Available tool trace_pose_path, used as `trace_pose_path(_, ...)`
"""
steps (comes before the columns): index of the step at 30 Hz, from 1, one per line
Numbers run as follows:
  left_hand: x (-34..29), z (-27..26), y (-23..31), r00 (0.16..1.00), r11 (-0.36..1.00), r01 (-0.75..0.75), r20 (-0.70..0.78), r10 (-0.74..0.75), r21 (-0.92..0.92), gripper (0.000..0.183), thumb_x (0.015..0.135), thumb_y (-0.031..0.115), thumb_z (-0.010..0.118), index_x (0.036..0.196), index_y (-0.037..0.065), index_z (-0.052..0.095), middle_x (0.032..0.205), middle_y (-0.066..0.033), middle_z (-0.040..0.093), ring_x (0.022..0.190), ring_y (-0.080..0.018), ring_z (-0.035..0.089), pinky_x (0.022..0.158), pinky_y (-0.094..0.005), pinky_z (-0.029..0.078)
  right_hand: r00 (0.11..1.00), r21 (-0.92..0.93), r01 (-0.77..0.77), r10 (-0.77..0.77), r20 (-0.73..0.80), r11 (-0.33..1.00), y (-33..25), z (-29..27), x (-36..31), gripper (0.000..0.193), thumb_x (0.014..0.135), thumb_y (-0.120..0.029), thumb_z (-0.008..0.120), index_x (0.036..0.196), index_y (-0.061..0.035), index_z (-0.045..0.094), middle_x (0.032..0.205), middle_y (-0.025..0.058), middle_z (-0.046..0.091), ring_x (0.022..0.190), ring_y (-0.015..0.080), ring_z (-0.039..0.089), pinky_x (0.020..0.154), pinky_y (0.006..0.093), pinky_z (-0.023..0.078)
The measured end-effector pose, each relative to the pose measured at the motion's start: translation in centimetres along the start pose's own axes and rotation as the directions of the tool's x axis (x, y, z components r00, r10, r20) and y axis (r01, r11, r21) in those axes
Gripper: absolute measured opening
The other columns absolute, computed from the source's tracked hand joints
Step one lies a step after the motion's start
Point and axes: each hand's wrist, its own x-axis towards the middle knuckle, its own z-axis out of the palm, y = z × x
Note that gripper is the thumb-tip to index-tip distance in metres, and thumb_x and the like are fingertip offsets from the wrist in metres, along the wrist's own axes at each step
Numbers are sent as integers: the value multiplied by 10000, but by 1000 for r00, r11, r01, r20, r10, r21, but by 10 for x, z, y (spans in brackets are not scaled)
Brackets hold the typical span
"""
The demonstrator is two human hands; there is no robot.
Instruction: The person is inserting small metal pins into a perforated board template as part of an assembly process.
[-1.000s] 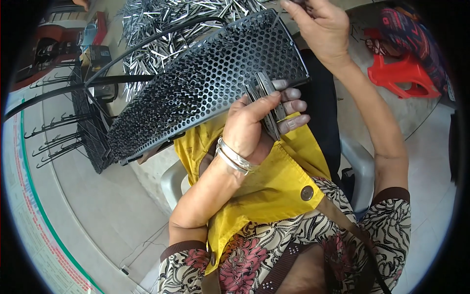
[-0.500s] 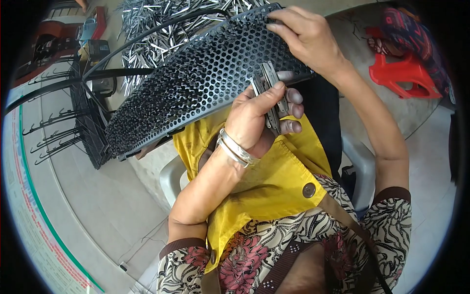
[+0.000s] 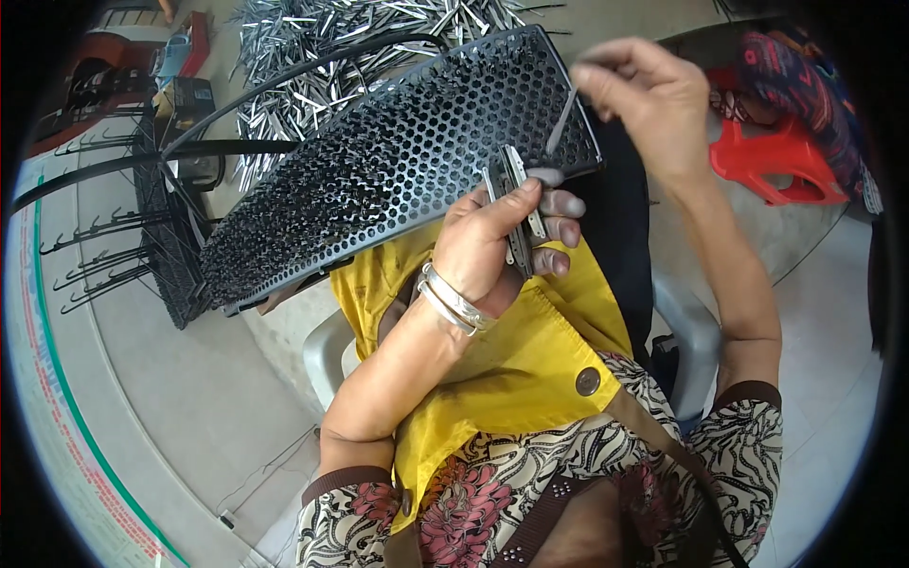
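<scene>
My left hand [image 3: 488,232] is closed round several slim metal pieces [image 3: 516,204], thumb pressed on them and their ends sticking up past the fingers. A black perforated tray [image 3: 454,133] lies slanted across my lap, just beyond that hand. Small dark pieces crowd the holes of its left part, while many holes on the right show bare. Off the tray's right end, my right hand [image 3: 653,109] is closed in a pinch. From its fingertips a thin grey metal strip [image 3: 561,123] slants down over the tray.
A large heap of loose metal strips [image 3: 322,71] lies on the floor beyond the tray. Black curved bars [image 3: 237,147] and a rack with hooked wires [image 3: 170,227] stand at the left. A red plastic stool [image 3: 772,161] is at the right, near patterned cloth [image 3: 800,85].
My right hand has moved right, off the tray's far right corner, and a thin strip now shows at its fingertips. The tray's right end sits slightly lower. My left hand keeps its grip.
</scene>
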Motion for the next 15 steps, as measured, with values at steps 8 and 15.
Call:
trace_pose_path(8,-4,0,-7,999,1000,23,31,-23,1,177,875,126,457,986,-6,499,835,-155,593,670,-228,581,522,-312,473,811,-509,393,-550,-200,766,10,3,36,75,689,14,625,746,7,576,681,134,573,575,224,572,525,262,441)
trace_pose_path(15,-3,-5,-7,1000,1000,17,26,-17,-12,178,872,123,460,987,-7,499,828,-154,591,666,-228,580,521,-314,471,623,-561,673,-778,79,482,18,9,46,104,656,46,608,732,17,543,694,130,549,642,289,549,569,335,450)
